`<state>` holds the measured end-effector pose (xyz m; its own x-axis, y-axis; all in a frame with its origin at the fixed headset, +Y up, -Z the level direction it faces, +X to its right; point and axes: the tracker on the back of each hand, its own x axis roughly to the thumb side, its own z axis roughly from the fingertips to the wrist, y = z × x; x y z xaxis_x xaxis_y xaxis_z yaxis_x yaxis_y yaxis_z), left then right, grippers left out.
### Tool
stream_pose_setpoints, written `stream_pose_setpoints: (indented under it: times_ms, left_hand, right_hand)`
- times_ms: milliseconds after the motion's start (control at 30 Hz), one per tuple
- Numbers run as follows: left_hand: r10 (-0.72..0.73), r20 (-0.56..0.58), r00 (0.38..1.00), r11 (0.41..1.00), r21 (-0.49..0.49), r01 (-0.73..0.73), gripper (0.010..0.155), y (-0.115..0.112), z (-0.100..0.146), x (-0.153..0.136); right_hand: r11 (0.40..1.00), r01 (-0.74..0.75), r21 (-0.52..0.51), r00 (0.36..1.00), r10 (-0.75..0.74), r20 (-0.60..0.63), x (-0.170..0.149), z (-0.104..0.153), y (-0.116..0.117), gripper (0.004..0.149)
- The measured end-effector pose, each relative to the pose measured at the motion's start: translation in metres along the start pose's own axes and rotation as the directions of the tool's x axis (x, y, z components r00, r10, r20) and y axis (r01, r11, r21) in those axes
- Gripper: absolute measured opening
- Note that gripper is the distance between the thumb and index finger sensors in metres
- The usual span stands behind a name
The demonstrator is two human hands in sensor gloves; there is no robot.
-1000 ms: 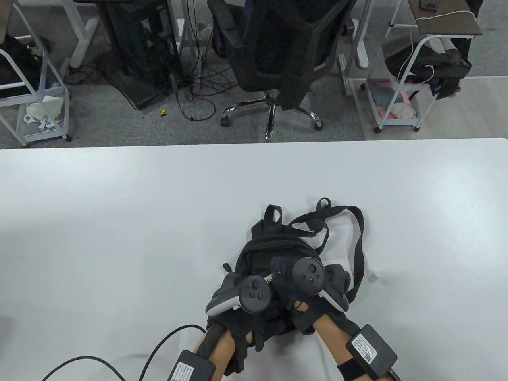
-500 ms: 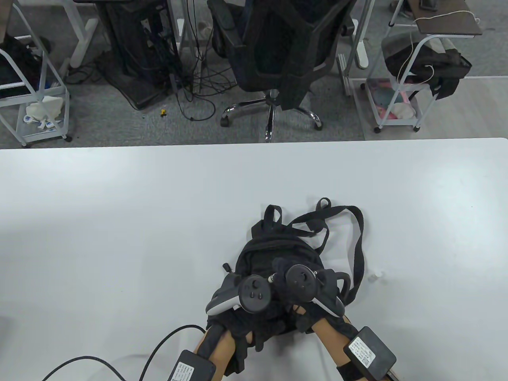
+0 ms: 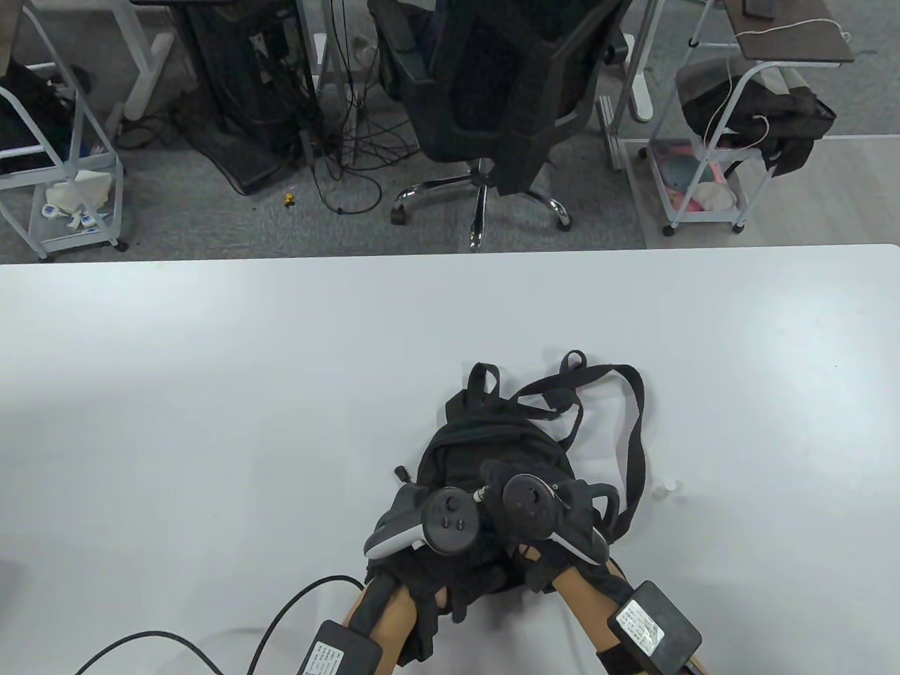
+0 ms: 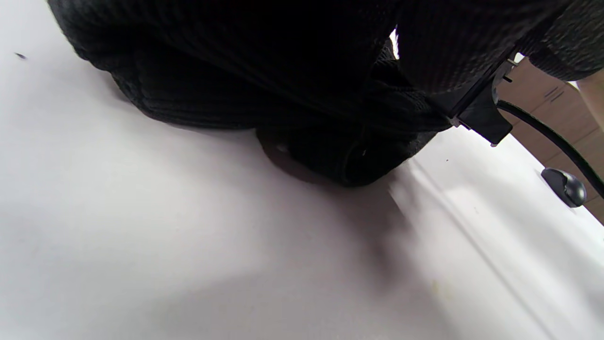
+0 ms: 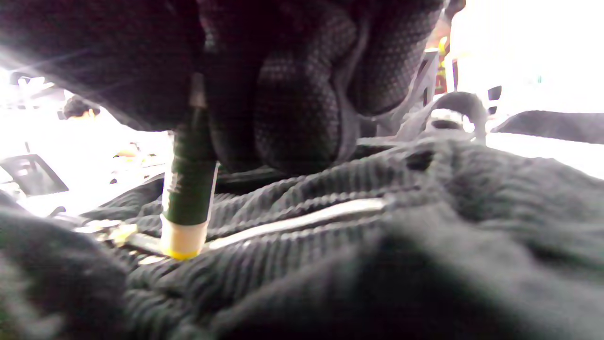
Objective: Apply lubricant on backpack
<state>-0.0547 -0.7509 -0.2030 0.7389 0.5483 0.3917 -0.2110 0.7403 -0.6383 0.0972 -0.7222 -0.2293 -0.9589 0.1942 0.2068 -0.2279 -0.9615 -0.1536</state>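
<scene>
Closest in, the right hand (image 3: 534,520) pinches a small lubricant tube (image 5: 188,184) between its fingers (image 5: 292,118), nozzle down and touching the metal zipper (image 5: 302,219) of the backpack (image 3: 485,450). That grip is pressed tight around the tube's upper part, which looks right: the tube is light and probably soft-walled, so a hard squeeze could well flood the zipper teeth.

Just beside it, the left hand (image 3: 429,527) rests on the backpack's near edge; I cannot tell from any view whether its fingers are gripping or only pressing the cloth. The bag itself sits on the near middle of the white bench (image 3: 211,387), a small black thing of ribbed fabric, limp and light by the look of it. It will likely bunch and slide under the nozzle, so pinning the cloth close alongside the zipper seems the sensible hold.

Further out, its straps (image 3: 633,422) trail loose across the bench, and a small white cap (image 3: 666,488) lies just beside the right strap.
</scene>
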Motion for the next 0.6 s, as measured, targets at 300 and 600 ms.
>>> stream_pose_setpoints:
  times_ms: [300,600]
  left_hand:
    - [0.065,0.076,0.995,0.989,0.125,-0.074,0.062,0.010,0.011,-0.010]
    - [0.270,0.163,0.949,0.824,0.470,-0.316,0.062,0.037,0.042,-0.038]
  right_hand:
    - [0.949,0.309,-0.055,0.949,-0.312,-0.053,-0.038,0.005,-0.023,0.044]
    - [0.610,0.792,-0.038,0.607,-0.792,-0.062,-0.074,0.013,-0.029,0.048]
